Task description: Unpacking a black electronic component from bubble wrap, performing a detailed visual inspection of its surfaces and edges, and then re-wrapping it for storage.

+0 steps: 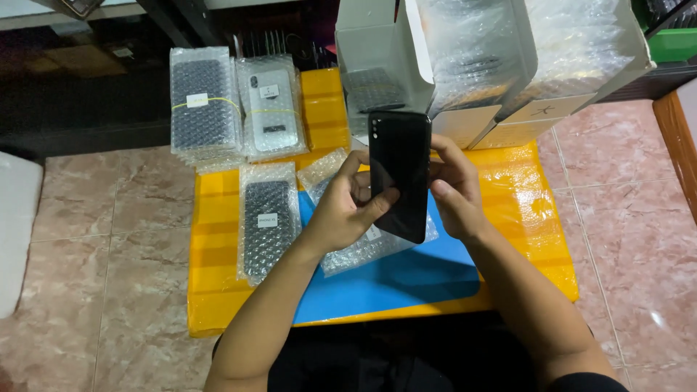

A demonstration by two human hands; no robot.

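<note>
I hold a glossy black phone back panel [399, 170] upright between both hands, above a blue mat [392, 279]. My left hand [348, 207] grips its left edge, with the thumb across the lower part of the face. My right hand [454, 189] clasps the right edge from behind. An empty clear bubble-wrap pouch [363, 250] lies on the mat just beneath my hands.
The mat lies on a yellow plastic-wrapped low table [218, 261]. A bubble-wrapped dark panel [268, 221] rests left of my hands. Two banded stacks of wrapped panels [205, 101] [270, 109] sit further back. Open white cardboard boxes [501, 65] full of wrapped parts stand behind. Pink tiled floor surrounds.
</note>
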